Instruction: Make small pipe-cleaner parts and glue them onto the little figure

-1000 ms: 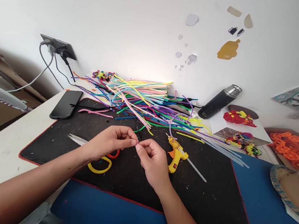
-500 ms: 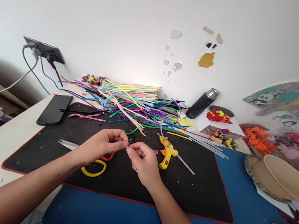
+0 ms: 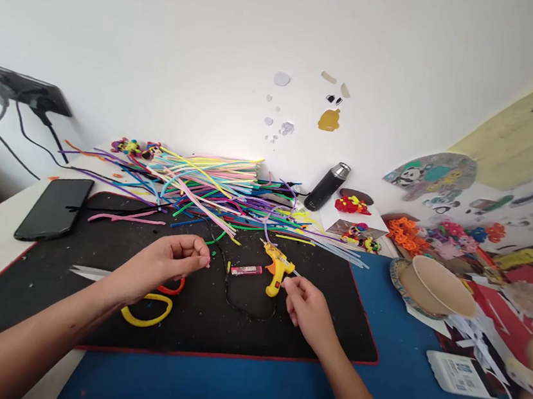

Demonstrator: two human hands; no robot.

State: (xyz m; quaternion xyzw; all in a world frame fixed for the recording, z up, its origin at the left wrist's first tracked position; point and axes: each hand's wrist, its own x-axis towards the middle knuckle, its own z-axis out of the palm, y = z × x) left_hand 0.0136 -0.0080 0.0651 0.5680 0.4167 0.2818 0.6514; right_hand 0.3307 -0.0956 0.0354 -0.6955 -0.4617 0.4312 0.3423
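Note:
My left hand hovers above the mat with thumb and forefinger pinched round a tiny reddish bit. Its kind is too small to make out. Scissors with a yellow and a red handle loop lie below that hand, partly hidden by the forearm. My right hand, fingers curled together, is just right of the handle of a yellow glue gun. Whether it touches the gun or pinches something I cannot tell. A pink lighter lies between the hands, beside the gun's black cord.
Many coloured pipe cleaners are heaped along the wall behind the black mat. A phone lies at left. A black flask leans at the back, near clear glue sticks. Bowls stand at right.
My right hand has parted from the left and moved right to the glue gun, uncovering the lighter. The left hand keeps its pinch. The view has turned to the right.

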